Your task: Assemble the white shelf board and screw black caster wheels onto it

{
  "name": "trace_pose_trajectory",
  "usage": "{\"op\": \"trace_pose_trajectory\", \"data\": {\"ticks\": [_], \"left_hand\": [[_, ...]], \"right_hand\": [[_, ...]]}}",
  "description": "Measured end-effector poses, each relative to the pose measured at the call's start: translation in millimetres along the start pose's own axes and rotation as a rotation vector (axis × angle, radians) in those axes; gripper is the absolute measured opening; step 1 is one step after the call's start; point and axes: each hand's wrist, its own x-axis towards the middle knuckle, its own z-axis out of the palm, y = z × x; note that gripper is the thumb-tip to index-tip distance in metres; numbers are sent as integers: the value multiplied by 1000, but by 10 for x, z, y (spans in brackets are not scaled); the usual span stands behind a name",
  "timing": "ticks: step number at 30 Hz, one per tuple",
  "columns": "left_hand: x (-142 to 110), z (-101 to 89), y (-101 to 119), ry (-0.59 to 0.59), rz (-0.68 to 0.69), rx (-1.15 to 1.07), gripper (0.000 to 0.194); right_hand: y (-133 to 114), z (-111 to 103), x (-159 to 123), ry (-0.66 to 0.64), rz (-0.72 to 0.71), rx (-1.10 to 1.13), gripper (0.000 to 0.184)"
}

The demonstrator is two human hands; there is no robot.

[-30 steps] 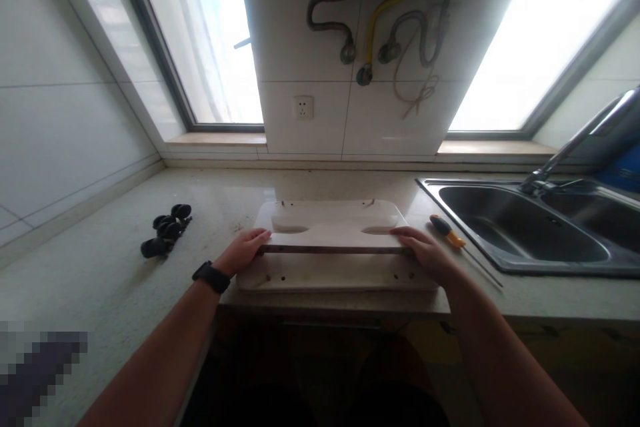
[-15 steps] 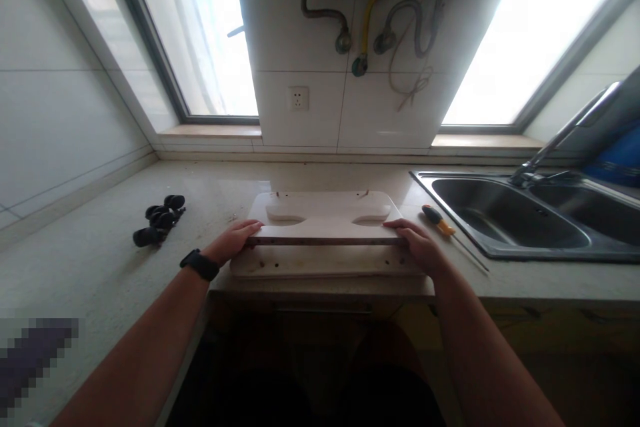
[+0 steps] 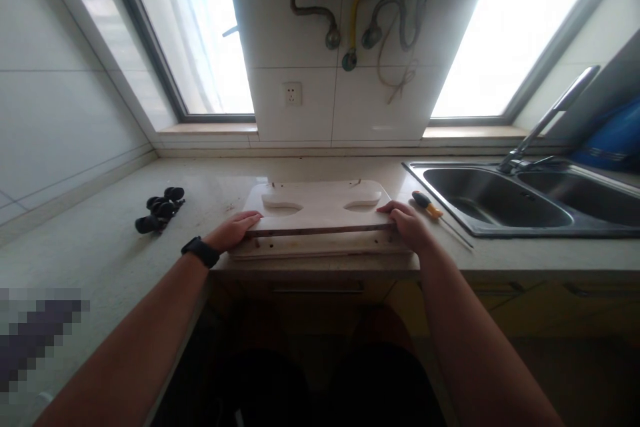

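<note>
1. I can read no words, labels or brands anywhere before me.
2. I can make out no numbers on my black watch (image 3: pixel 201 251).
3. I find no legible signs on the wall socket (image 3: pixel 293 94).

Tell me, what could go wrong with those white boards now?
A pinch is possible: the left hand and right hand hold the upper white board just over the lower white board. The lower white board lies near the front edge of the counter, so a pull could perhaps drag it off. The screwdriver close to the right hand might get knocked.
</note>
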Motion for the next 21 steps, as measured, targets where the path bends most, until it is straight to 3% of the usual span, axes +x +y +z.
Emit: {"op": "trace_pose_trajectory", "data": {"ticks": [7,21], "left_hand": [[1,14,-8,23,61,24,51],[164,62,-284,110,190,147,49]], "right_hand": [[-52,3,-8,-23,-6,8,31],[-49,36,119,-66,19,54,27]]}}
